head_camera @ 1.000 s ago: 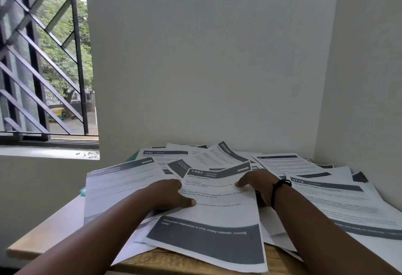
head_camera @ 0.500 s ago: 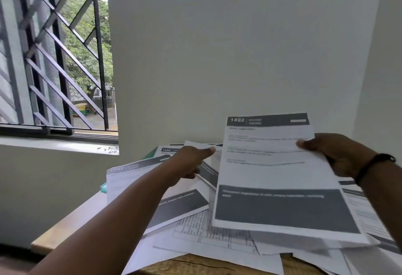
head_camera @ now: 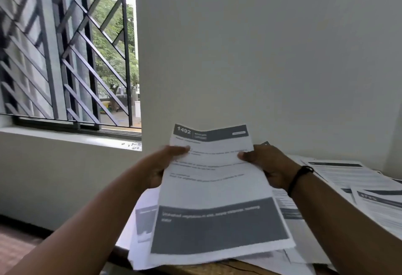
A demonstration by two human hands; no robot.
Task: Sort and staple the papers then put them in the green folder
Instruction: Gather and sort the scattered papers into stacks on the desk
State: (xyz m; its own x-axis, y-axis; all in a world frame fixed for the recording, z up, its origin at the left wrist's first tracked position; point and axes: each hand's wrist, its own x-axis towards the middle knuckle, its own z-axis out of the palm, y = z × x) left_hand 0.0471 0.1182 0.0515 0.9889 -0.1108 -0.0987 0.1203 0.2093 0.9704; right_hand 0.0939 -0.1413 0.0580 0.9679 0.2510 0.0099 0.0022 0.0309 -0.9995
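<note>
A white printed sheet headed "1492" w/ dark grey bands (head_camera: 214, 190), flat on the pile a sec ago and half a sec ago held by one side only, is now held up off the wooden table (head_camera: 219, 268) by both sides. Sorting is judged underway; stapling not yet begun, green folder not seen. Left hand (head_camera: 162, 167) pinches the left edge, thumb on top; right hand (head_camera: 268, 167), black wristband, grips the right edge. The other loose printed papers (head_camera: 352, 179) are left spread below.
</note>
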